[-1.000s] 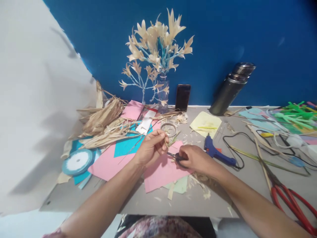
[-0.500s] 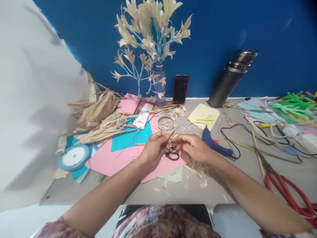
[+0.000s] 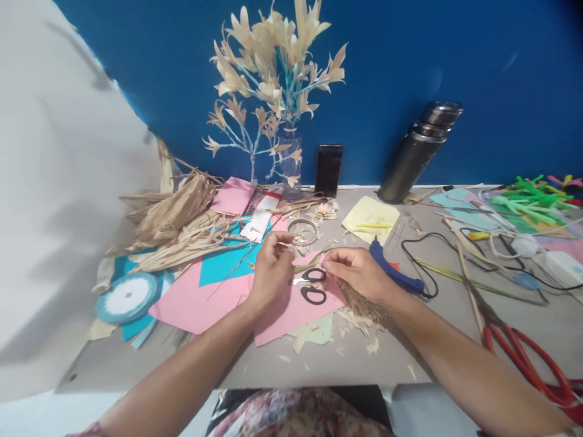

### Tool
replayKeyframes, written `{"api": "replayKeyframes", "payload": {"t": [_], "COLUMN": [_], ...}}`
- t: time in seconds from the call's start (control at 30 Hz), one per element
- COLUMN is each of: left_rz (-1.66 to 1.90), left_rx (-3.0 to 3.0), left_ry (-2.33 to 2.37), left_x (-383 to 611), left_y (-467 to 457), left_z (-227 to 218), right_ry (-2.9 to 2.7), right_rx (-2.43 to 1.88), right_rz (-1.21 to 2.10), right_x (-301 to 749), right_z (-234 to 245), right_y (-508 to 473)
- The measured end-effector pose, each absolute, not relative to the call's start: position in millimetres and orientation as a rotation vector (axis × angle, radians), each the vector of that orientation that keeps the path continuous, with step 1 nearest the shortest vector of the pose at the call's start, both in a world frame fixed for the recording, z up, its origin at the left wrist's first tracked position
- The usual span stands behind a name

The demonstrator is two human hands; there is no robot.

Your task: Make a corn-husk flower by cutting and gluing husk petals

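Head view, looking down at a pretty messy craft table [image 3: 268,370]. Left hand [image 3: 273,267] is loosely curled, fingers half bent and thumb side up; can't tell if it's got hold of anything. Right hand [image 3: 355,270] is curled over more, thumb and fingertips brought close together right by the end of a thin green strip [image 3: 311,263]. Looks pinch-like, but the bit in between is too small to say for sure that it's gripping. The strip sits in the gap between the two hands, over the pink paper [image 3: 191,303].

Scissors [image 3: 314,295] with black handles are just below the strip, handle loops spread apart and towards the right hand, blades pointing at the left hand, which hides the tips. No idea if it's touching them.

Ring of tape [image 3: 303,232] is just beyond the hands. Blue glue gun [image 3: 394,270] lies right beside the right hand, yellow paper [image 3: 370,215] behind it. Over on the left there's a heap of dried husks [image 3: 175,209], plus a roll of blue ribbon [image 3: 129,297] nearer the edge.
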State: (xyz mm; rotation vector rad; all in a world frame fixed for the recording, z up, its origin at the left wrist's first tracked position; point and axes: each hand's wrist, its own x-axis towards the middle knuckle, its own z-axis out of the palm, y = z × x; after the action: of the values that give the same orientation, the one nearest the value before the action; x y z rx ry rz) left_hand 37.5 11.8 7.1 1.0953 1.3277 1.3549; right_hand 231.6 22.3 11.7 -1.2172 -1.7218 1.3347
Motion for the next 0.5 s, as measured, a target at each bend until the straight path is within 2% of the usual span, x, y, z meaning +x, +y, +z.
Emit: {"api": "replayKeyframes", "payload": {"t": [0.1, 0.2, 0.37, 0.5], "left_rz": [1.431, 1.313, 1.040, 0.949], "left_rx": [1.417, 1.539, 1.241, 0.983], "left_ry": [1.256, 1.172, 1.133, 0.930], "left_x": [39.6, 42.6, 43.8, 45.3], "left_y": [5.0, 0.8, 5.0, 5.6], "left_z": [12.3, 12.6, 6.5, 3.6], "right_ry": [-1.756, -1.765, -1.703, -1.404], "right_rx": [-1.244, -1.246, -1.176, -1.057], "right_rz": [1.246, 1.196, 1.182, 1.388], "right_x": [230.9, 230.8, 232.7, 231.3], "right_z": [10.5, 9.8, 9.1, 4.6], "right_y": [21.9, 21.4, 20.1, 19.5]}}
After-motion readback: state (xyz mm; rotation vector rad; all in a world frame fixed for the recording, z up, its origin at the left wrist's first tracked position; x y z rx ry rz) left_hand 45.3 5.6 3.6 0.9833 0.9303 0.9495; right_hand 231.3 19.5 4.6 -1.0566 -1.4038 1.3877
